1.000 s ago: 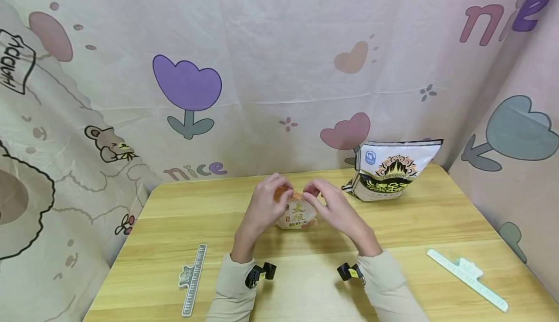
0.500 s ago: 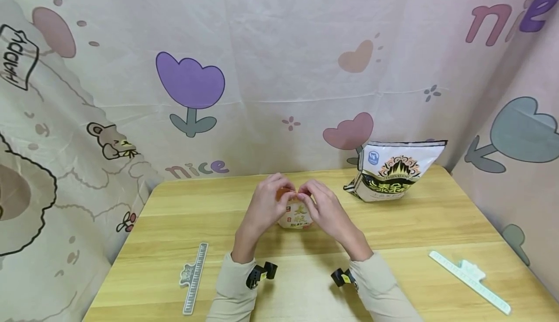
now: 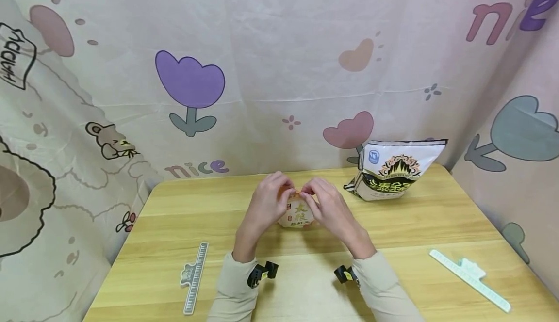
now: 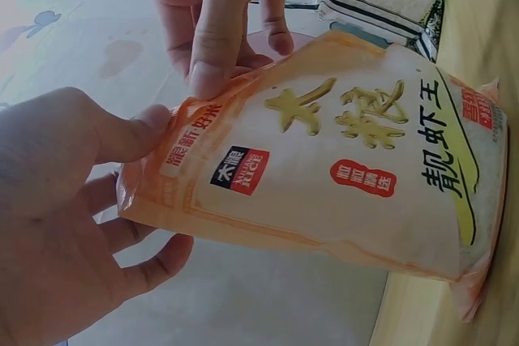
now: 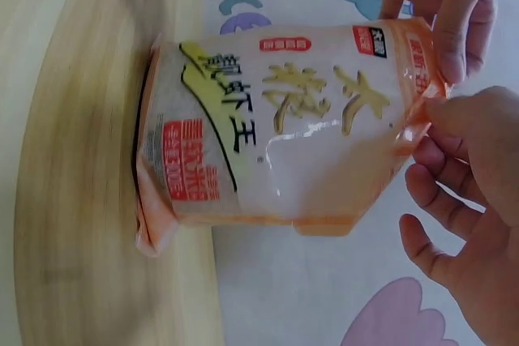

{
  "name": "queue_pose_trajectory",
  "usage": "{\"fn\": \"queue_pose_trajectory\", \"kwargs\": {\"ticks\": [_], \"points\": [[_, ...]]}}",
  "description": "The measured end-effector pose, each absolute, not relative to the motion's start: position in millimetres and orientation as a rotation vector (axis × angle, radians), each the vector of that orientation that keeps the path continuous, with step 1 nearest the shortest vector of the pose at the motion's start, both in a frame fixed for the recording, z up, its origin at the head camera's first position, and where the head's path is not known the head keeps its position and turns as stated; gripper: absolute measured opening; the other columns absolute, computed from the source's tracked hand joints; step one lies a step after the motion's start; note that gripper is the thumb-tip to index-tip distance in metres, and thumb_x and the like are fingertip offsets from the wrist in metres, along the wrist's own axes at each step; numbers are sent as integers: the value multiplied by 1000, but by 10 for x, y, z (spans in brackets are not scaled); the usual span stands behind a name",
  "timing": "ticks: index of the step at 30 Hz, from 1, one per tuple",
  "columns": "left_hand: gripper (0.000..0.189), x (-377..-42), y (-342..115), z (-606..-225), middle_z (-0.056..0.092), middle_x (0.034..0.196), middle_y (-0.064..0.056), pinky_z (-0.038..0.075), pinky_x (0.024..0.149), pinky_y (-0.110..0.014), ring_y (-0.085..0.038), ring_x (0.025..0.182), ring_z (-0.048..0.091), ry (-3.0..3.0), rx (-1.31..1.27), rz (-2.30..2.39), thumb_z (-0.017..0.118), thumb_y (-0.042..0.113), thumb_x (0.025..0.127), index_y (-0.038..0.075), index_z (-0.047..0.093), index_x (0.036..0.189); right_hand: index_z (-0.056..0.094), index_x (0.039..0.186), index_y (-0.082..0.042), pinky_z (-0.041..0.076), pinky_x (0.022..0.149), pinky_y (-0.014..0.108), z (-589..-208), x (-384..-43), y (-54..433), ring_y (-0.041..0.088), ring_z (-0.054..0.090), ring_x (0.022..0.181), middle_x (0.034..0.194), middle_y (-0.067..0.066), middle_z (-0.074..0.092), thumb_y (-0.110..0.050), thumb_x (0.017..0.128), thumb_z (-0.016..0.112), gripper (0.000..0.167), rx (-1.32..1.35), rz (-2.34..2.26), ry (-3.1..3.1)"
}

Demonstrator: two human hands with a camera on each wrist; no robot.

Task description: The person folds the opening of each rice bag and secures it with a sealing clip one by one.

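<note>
An orange and cream rice bag (image 3: 298,217) stands upright on the table in front of me, its lower end on the wood. My left hand (image 3: 264,204) pinches one top corner between thumb and fingers. In the left wrist view, the left thumb lies over the orange top edge of the rice bag (image 4: 324,176). My right hand (image 3: 329,210) pinches the same top edge beside the left, thumb on the printed side, as the right wrist view of the rice bag (image 5: 284,143) confirms. Both hands hide part of the top edge in the head view.
A larger white and black rice bag (image 3: 390,174) stands at the back right. A grey sealing clip (image 3: 195,279) lies at the front left, a mint green one, another sealing clip (image 3: 470,279), at the front right. A printed curtain (image 3: 271,70) hangs behind the wooden table (image 3: 174,215).
My right hand has moved left along the bag's top edge toward the left hand, then shifted slightly back right. The left hand keeps its pinch. The head view has shifted a little.
</note>
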State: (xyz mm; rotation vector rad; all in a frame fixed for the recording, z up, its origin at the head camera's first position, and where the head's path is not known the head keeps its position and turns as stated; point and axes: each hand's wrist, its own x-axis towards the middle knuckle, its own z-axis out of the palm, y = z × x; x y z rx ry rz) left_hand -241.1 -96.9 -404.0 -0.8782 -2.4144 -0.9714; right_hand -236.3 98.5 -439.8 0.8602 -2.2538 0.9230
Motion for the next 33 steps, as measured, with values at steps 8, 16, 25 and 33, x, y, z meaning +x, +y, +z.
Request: {"fn": "queue_pose_trajectory", "kwargs": {"ticks": [8,16,25,33], "points": [[9,-2434,-927,-4036,62,89,-3,53,75,-33,-20,84,58,-2360,-889,-953,74,2,93,7,67,90,64,95,-7,54,72,34,-4436,-2414,1085,19,60,83,90,1,62,-3,89,70,10,896,899,-2252],[9,-2443,-922,-4044,61,88,-3,52,74,-34,-21,83,57,-2357,-889,-960,73,2,93,7,67,89,62,89,-9,54,75,30,-4463,-2412,1134,17,59,85,88,1,60,-5,82,68,11,842,871,-2326],[8,-2429,-946,-4050,62,89,-2,51,74,-33,-20,84,56,-2362,-874,-983,73,4,94,8,68,89,62,85,-9,54,70,29,-4492,-2406,1200,20,61,79,86,0,60,-5,78,68,10,807,878,-2427],[7,-2414,-952,-4042,62,90,-1,52,77,-34,-20,86,56,-2375,-845,-988,72,4,94,8,68,90,62,82,-13,54,73,32,-4520,-2413,1279,16,60,80,85,-3,61,-2,73,72,18,752,874,-2558]]}}
